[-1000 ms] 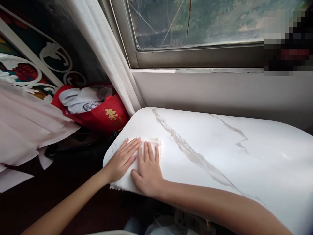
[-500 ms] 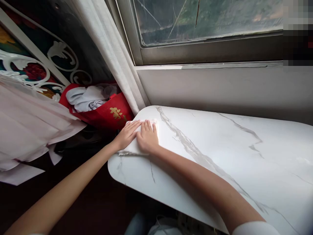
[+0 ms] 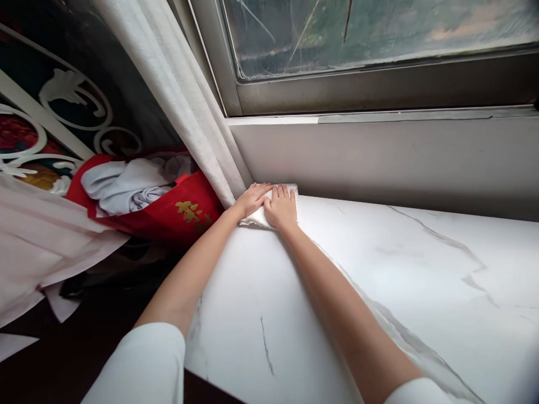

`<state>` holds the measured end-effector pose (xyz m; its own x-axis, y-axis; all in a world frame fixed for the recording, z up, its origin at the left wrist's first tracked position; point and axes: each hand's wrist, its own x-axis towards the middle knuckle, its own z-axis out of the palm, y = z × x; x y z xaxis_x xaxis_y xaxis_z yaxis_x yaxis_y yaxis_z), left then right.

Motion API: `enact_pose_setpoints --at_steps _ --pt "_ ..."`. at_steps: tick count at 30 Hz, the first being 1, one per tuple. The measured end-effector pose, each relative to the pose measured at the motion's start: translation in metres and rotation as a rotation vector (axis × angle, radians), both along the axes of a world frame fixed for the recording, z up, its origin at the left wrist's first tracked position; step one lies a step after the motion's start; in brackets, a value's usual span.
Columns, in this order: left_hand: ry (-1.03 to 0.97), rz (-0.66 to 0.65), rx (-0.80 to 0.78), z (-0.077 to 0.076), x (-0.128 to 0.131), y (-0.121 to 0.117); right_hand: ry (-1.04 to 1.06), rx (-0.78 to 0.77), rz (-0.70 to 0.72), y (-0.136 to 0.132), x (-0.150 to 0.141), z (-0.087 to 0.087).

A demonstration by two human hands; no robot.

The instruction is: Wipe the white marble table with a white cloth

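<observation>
The white cloth [image 3: 257, 219] is a soft, matte, roughly four-sided piece with a frayed border, lying flat at the far left corner of the table [image 3: 240, 280], close to the pale wall [image 3: 379, 160] and the foot of the textured curtain [image 3: 185, 95]. The tabletop is smooth, glossy white with grey marble veining. The cloth's visible extent runs longer left to right, along the far edge; both hands cover its middle. Left hand [image 3: 254, 200]: flat, fingers close together, pointing rightward. Right hand [image 3: 281, 209]: flat, fingers slightly spread, pointing toward the wall.
</observation>
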<state>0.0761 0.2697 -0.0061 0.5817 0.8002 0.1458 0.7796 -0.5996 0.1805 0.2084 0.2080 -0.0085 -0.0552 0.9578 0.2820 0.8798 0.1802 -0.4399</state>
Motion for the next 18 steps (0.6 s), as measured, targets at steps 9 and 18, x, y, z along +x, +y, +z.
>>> enact_pose_setpoints --at_steps 9,18 --pt "-0.021 0.056 0.029 -0.006 -0.012 -0.035 -0.045 -0.014 0.113 -0.020 -0.003 0.001" --pt "-0.054 0.010 0.074 0.000 -0.059 -0.156 0.062 -0.072 0.260 -0.126 -0.031 0.011"
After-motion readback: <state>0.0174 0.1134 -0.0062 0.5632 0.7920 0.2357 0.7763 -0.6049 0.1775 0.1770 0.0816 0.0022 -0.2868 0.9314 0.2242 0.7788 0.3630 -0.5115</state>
